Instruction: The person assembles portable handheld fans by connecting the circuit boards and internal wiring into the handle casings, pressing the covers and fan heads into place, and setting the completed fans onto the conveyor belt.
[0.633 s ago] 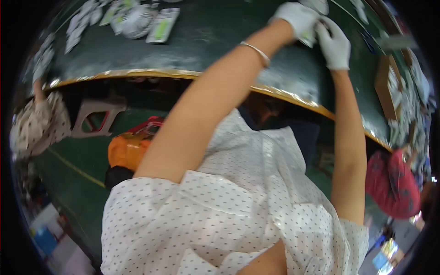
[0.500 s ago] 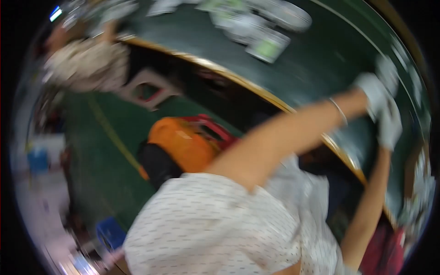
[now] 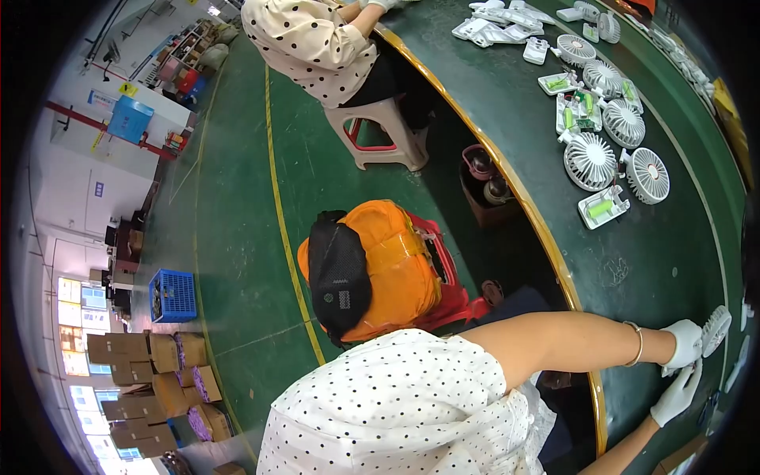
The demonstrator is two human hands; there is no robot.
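Observation:
At the right edge of the head view, my gloved left hand (image 3: 682, 346) is closed on a small white handheld fan (image 3: 716, 331) above the green worktable (image 3: 602, 273). Its round grille shows beyond my fingers, while the lower part is hidden. My right hand (image 3: 674, 396), also in a white glove, comes up from below. Its fingers are drawn together, and the tips meet the left hand beside the fan. Whatever is between these fingertips is too small to make out. Farther up the table lie several white fans (image 3: 590, 161) and an opened fan handle with a green battery (image 3: 603, 207).
A co-worker in a dotted blouse (image 3: 313, 47) sits at the table's far end on a pale stool (image 3: 380, 131). Behind me, an orange backpack (image 3: 392, 265) rests on a red stool (image 3: 455, 289). White casings (image 3: 503, 24) lie up the table; dark scissors (image 3: 708, 408) are near my right hand.
The view has swung and steadied, with the blur gone. My hands now appear lower in the picture and remain together. The fan in my left hand shows clearly.

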